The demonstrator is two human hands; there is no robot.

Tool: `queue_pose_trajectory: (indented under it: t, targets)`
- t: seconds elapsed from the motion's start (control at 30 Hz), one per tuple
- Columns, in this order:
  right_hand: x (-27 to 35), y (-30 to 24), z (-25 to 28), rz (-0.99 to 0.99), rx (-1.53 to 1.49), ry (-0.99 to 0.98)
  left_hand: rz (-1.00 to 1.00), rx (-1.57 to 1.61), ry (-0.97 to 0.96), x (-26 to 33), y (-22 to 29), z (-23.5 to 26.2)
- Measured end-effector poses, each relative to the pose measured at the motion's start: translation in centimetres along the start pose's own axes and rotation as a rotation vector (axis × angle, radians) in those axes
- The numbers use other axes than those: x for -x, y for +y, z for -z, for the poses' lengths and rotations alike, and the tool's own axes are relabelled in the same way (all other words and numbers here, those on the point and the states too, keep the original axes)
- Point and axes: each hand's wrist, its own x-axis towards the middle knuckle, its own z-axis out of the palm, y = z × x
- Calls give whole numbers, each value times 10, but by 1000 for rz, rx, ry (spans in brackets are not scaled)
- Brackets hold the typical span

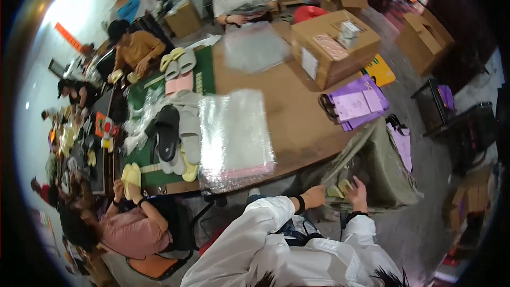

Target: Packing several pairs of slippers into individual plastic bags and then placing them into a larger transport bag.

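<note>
In front of me at the lower right, both hands are over the mouth of a large olive-green sack [372, 159]. A pair of pale yellow slippers [336, 190] shows between them at the sack's near side. My left hand [314, 196] is closed just left of the slippers; what its fingers grip is too small to make out. My right hand [358, 196] is at the slippers' right side with its fingers stretched out and apart. Whether it touches the slippers is unclear.
On the brown table [303, 127] lie a stack of clear plastic bags [234, 133], purple bags [358, 101] and a large cardboard box [334, 42]. Several slippers [169, 133] cover the green mat [204, 64]. A person in pink [135, 228] handles yellow slippers at left; others work beyond.
</note>
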Motion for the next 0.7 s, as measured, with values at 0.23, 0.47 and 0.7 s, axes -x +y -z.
queue_pose_trajectory:
  t: [0.23,0.47,0.7]
  targets:
    - [-8,52,-78,384,215,95,171,445,463,115,-74,67]
    - [22,105,-243,485,287,-102,1075,331,1174,330,-189,56]
    - [54,211,-380,164,683,-535,2137,292,1379,498,-258,-36]
